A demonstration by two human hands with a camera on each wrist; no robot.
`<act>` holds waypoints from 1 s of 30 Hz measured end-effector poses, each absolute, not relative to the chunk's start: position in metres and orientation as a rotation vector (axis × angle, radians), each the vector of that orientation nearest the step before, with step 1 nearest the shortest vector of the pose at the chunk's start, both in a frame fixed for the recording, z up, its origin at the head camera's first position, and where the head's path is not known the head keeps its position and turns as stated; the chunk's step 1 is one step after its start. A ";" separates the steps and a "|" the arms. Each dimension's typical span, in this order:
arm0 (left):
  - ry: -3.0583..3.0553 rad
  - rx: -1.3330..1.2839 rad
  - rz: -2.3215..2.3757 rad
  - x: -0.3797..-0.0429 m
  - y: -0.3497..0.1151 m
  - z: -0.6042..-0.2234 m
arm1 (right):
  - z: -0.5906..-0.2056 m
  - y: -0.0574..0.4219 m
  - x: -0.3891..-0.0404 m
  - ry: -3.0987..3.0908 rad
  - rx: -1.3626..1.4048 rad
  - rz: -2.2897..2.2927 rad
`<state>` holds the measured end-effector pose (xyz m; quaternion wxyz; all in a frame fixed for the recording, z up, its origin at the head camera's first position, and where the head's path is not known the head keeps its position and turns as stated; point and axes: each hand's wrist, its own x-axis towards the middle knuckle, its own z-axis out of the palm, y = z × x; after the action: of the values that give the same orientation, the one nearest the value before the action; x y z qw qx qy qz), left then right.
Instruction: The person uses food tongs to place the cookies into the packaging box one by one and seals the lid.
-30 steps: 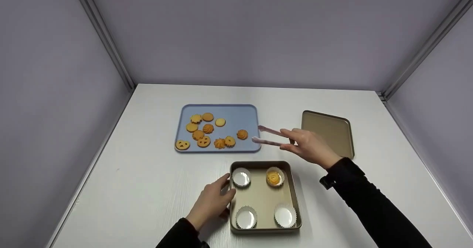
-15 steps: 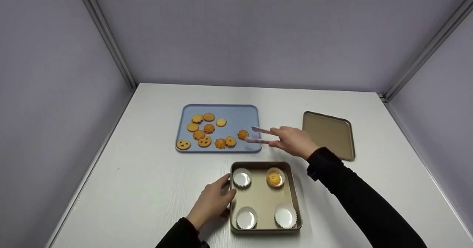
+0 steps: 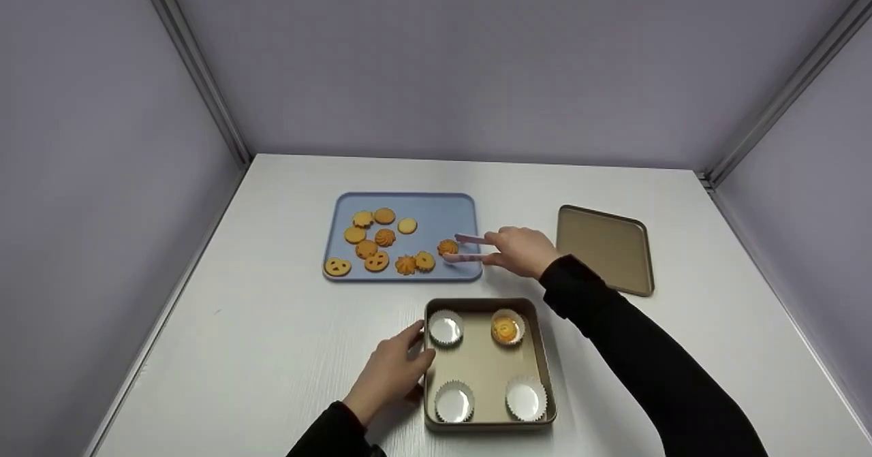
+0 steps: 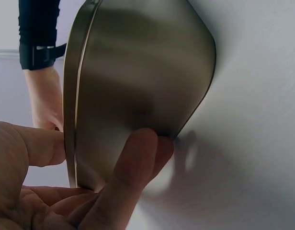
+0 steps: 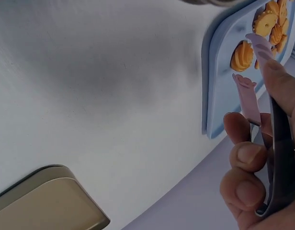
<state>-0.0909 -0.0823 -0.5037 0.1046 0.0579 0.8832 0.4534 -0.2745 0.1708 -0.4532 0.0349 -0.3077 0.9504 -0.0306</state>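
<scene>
My right hand (image 3: 523, 251) grips small metal tongs (image 5: 281, 158) with pink paw-shaped tips. The tips stand apart over the right end of a blue tray (image 3: 443, 205), on either side of a swirl cookie (image 3: 447, 246). In the right wrist view that ridged cookie (image 5: 242, 56) shows just beyond the tips. My left hand (image 3: 392, 374) holds the left side of a deep gold baking tin (image 3: 487, 361); in the left wrist view the thumb is at the rim and the fingers lie against the tin's outer wall (image 4: 133, 72). The tin contains several paper cups, one with a swirl cookie (image 3: 505, 329).
Several other cookies, including a pretzel-shaped one (image 3: 337, 266), lie across the blue tray's left and middle. A flat gold lid or tray (image 3: 606, 249) lies at the right, beyond my right forearm. Grey panels (image 3: 436, 62) enclose the white table (image 3: 272, 321) at the back and sides.
My right hand has moved left with the tongs, from the blue tray's right edge to around the swirl cookie. My left hand and the tin have stayed in place.
</scene>
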 end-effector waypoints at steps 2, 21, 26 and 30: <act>2.607 0.174 1.334 -0.091 -0.082 -0.504 | -0.453 0.170 -0.276 2.921 -0.943 -0.078; 2.623 0.186 1.325 -0.092 -0.081 -0.505 | -0.452 0.157 -0.281 2.897 -0.960 0.037; 2.625 0.186 1.324 -0.091 -0.081 -0.505 | -0.449 0.151 -0.281 2.894 -0.968 0.025; 2.613 0.178 1.333 -0.091 -0.082 -0.505 | -0.447 0.149 -0.280 2.892 -0.994 0.036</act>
<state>-0.0906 -0.0818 -0.5052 0.1012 0.0604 0.8846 0.4512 -0.2804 0.1488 -0.4466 0.0418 -0.3249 0.9448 0.0117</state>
